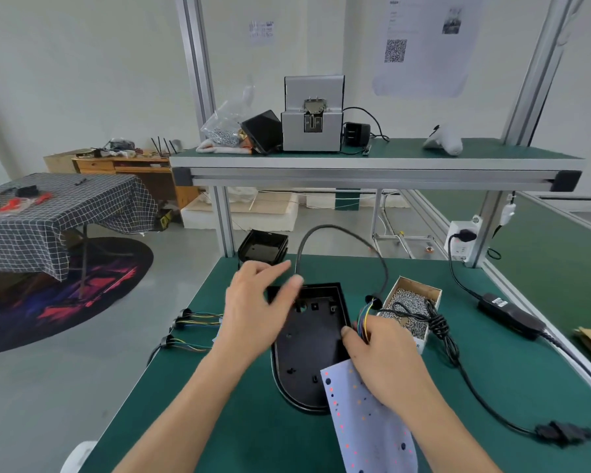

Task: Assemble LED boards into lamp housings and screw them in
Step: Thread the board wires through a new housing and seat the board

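One black housing (309, 349) flat on the green table (219, 421), open side up. Left hand (253, 312) hovering over its far left corner, fingers loosely spread, holding nothing. Right hand (377, 356) pinching one white board (365, 425) and its coloured wires (364, 315) at the housing's right edge. One box of screws (408, 310) just right. Three spare wire sets (185, 331) at the left edge.

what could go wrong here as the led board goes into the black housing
1. The right hand pinches the coloured wires together with the LED board; tugging might strain their joints.
2. The open box of screws sits right beside that hand, so a nudge could spill it.
3. The left hand hovers blurred over the lamp housing, which may slide when the board is pushed in.
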